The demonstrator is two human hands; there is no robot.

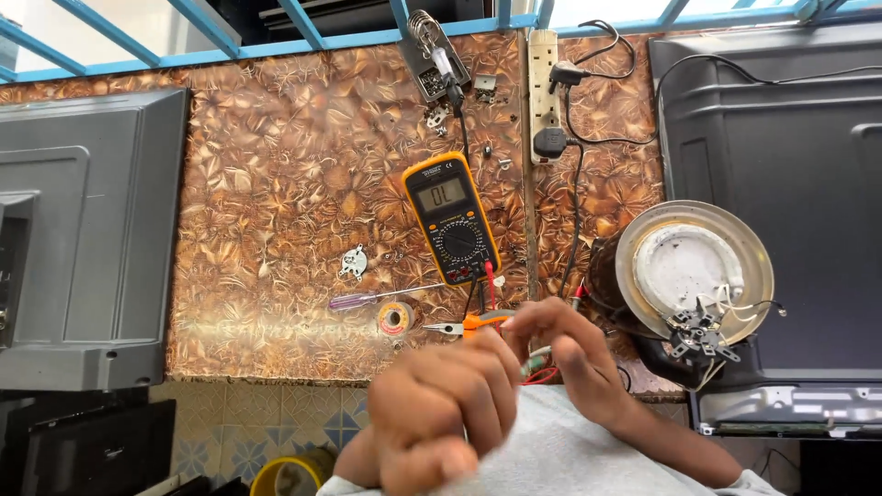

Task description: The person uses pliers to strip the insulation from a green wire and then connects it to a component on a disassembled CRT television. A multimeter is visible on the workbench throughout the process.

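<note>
My left hand (441, 413) is curled into a blurred fist at the bottom centre, its fingertips meeting my right hand (570, 344). Thin red and green wires (542, 367) show between the two hands, and both seem pinched on them. What lies inside the left fist is hidden. Just beyond the fingers lie orange-handled pliers (478, 321) and the red and black leads running to a yellow and black multimeter (451, 220), which lies face up on the brown patterned tabletop (276, 184).
A purple-handled screwdriver (367, 298), a solder spool (395, 319) and a small metal part (353, 263) lie left of the pliers. A round metal heating plate with terminals (694, 271) sits right. Grey appliance backs (92, 239) (781, 138), a power strip (544, 92) and a soldering stand (432, 55) surround.
</note>
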